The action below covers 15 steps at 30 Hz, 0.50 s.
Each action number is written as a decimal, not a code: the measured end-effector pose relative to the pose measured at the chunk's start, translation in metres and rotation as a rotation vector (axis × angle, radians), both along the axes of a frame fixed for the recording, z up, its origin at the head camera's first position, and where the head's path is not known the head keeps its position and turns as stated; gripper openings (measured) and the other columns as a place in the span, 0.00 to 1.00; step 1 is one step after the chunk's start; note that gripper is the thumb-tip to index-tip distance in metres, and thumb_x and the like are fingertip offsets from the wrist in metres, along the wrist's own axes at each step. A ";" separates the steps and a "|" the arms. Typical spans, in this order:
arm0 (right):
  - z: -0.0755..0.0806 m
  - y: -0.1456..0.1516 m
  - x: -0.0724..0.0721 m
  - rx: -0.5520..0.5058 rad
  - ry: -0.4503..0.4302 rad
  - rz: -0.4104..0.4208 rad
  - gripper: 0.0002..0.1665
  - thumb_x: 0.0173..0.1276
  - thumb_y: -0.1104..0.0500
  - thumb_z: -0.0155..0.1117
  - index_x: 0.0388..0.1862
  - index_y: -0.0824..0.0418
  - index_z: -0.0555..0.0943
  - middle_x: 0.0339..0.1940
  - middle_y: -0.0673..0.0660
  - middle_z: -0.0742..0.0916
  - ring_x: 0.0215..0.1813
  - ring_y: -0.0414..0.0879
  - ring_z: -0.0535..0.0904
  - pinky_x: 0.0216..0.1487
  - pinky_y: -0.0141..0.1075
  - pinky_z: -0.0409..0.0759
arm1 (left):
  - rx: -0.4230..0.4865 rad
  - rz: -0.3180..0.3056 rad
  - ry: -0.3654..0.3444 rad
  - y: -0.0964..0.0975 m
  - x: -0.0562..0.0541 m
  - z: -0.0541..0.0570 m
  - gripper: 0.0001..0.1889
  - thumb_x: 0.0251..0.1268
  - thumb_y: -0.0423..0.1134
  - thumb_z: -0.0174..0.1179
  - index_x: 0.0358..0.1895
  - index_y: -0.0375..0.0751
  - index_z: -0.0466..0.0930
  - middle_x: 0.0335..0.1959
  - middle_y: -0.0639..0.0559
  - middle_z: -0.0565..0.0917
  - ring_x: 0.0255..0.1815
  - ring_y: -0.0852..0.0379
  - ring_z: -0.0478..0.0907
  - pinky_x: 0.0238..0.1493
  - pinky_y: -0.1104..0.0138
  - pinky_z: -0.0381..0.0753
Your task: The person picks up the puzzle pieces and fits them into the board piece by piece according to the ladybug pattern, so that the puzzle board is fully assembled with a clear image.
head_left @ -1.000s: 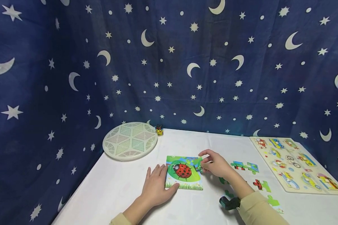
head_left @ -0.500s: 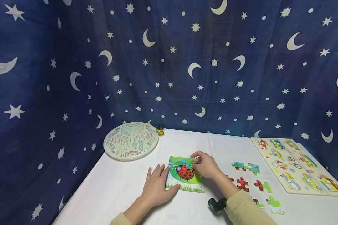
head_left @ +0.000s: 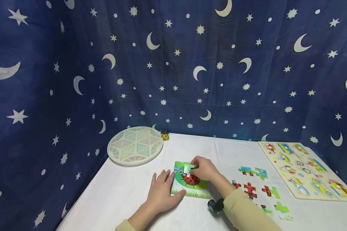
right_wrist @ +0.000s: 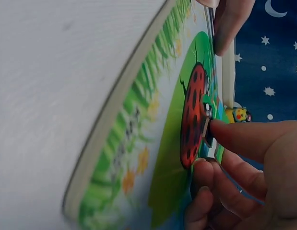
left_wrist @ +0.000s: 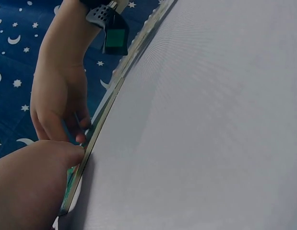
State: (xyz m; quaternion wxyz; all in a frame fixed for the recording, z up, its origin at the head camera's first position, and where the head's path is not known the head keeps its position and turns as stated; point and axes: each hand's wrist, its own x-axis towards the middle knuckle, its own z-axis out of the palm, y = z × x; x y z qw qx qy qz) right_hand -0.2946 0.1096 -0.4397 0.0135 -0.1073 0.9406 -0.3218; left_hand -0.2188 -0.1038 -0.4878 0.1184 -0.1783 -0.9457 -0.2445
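My left hand [head_left: 162, 194] lies with its fingers extended along the left side of the ladybug puzzle board [head_left: 194, 193], the thumb reaching over the front-left corner. It grips nothing; it just rests against the edge. The board sits on the white tablecloth [head_left: 127, 186] in front of me, grass strip nearest me and the red, black-spotted ladybug in the middle.

My right hand [head_left: 203, 169] pinches a small jigsaw piece [head_left: 188, 169] between thumb and fingertips over the upper part of the picture, beside the ladybug's head. From above, the piece looks pale with glare; in the right wrist view it is tilted, and I cannot tell whether it touches the board.

To my right lie loose pieces: two blue-and-green ones, the left piece [head_left: 245, 170] beside the right piece [head_left: 261, 173]; a red spotted piece [head_left: 250, 191]; a green piece [head_left: 281, 207]; and others, some partly hidden by my right sleeve [head_left: 247, 210]. A dark wrist camera [head_left: 215, 205] shows beside that sleeve.

Farther right lies a wooden picture puzzle [head_left: 295, 175] with vehicles on it. At the back left are a round patterned tray [head_left: 135, 146] and, just beside it, a small black-and-yellow figurine [head_left: 165, 134], before the starry blue curtain [head_left: 185, 99].
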 end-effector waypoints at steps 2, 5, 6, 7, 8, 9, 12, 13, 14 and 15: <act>-0.001 -0.003 0.000 0.001 0.001 0.010 0.16 0.62 0.58 0.77 0.47 0.61 0.83 0.37 0.51 0.83 0.41 0.47 0.78 0.45 0.46 0.82 | -0.002 -0.001 -0.010 0.000 0.000 -0.001 0.43 0.64 0.68 0.59 0.71 0.37 0.74 0.69 0.37 0.74 0.74 0.36 0.65 0.73 0.33 0.49; -0.002 -0.008 -0.001 0.014 0.015 0.029 0.16 0.62 0.58 0.77 0.47 0.60 0.84 0.39 0.52 0.84 0.45 0.48 0.80 0.50 0.48 0.82 | -0.001 -0.005 -0.013 0.000 0.000 -0.001 0.44 0.63 0.69 0.59 0.71 0.37 0.74 0.69 0.37 0.74 0.74 0.36 0.65 0.73 0.33 0.49; -0.003 -0.010 -0.002 0.019 0.016 0.033 0.15 0.62 0.58 0.77 0.46 0.59 0.84 0.40 0.52 0.85 0.46 0.48 0.80 0.52 0.48 0.82 | -0.001 -0.006 -0.011 0.000 0.000 -0.001 0.44 0.63 0.69 0.59 0.71 0.37 0.74 0.69 0.37 0.74 0.74 0.36 0.65 0.73 0.33 0.50; -0.003 -0.012 -0.002 0.023 0.021 0.040 0.14 0.62 0.58 0.77 0.45 0.59 0.85 0.40 0.51 0.85 0.46 0.48 0.81 0.52 0.49 0.82 | 0.001 -0.007 -0.012 0.000 0.000 -0.001 0.44 0.63 0.69 0.60 0.70 0.37 0.75 0.69 0.37 0.74 0.74 0.36 0.65 0.73 0.33 0.49; -0.003 -0.013 -0.003 0.026 0.026 0.047 0.14 0.62 0.58 0.77 0.44 0.59 0.85 0.39 0.51 0.85 0.46 0.48 0.81 0.52 0.49 0.82 | 0.000 -0.007 -0.009 0.000 0.000 0.000 0.44 0.63 0.69 0.60 0.70 0.37 0.75 0.69 0.37 0.74 0.74 0.36 0.65 0.73 0.33 0.50; -0.002 -0.015 -0.004 0.033 0.031 0.055 0.13 0.62 0.59 0.77 0.43 0.59 0.85 0.39 0.51 0.85 0.45 0.48 0.81 0.52 0.49 0.82 | 0.000 -0.008 -0.007 0.000 0.000 0.000 0.44 0.63 0.70 0.60 0.70 0.37 0.75 0.69 0.37 0.74 0.74 0.36 0.65 0.73 0.33 0.50; -0.002 -0.019 -0.006 0.040 0.036 0.058 0.12 0.62 0.58 0.78 0.41 0.58 0.84 0.37 0.51 0.85 0.43 0.47 0.81 0.51 0.48 0.83 | -0.001 -0.008 0.000 -0.001 -0.001 0.001 0.44 0.62 0.70 0.60 0.70 0.37 0.75 0.69 0.37 0.74 0.74 0.36 0.65 0.73 0.33 0.50; -0.002 -0.020 -0.006 0.045 0.039 0.055 0.12 0.61 0.58 0.78 0.40 0.58 0.84 0.37 0.50 0.85 0.42 0.46 0.80 0.50 0.48 0.83 | 0.000 -0.009 -0.002 -0.001 -0.001 0.001 0.44 0.62 0.70 0.60 0.70 0.38 0.75 0.69 0.38 0.74 0.74 0.36 0.65 0.73 0.33 0.50; -0.002 -0.021 -0.007 0.051 0.039 0.051 0.12 0.61 0.57 0.78 0.40 0.58 0.84 0.36 0.50 0.84 0.42 0.46 0.80 0.49 0.47 0.83 | 0.000 -0.010 -0.003 -0.001 -0.001 0.001 0.44 0.62 0.70 0.60 0.70 0.38 0.75 0.69 0.37 0.74 0.74 0.36 0.65 0.73 0.33 0.50; -0.002 -0.021 -0.007 0.057 0.036 0.043 0.12 0.61 0.56 0.78 0.39 0.57 0.83 0.35 0.49 0.84 0.41 0.45 0.80 0.48 0.46 0.83 | 0.001 -0.012 -0.007 -0.001 -0.001 0.000 0.44 0.62 0.70 0.60 0.70 0.37 0.75 0.69 0.37 0.74 0.74 0.36 0.65 0.73 0.33 0.50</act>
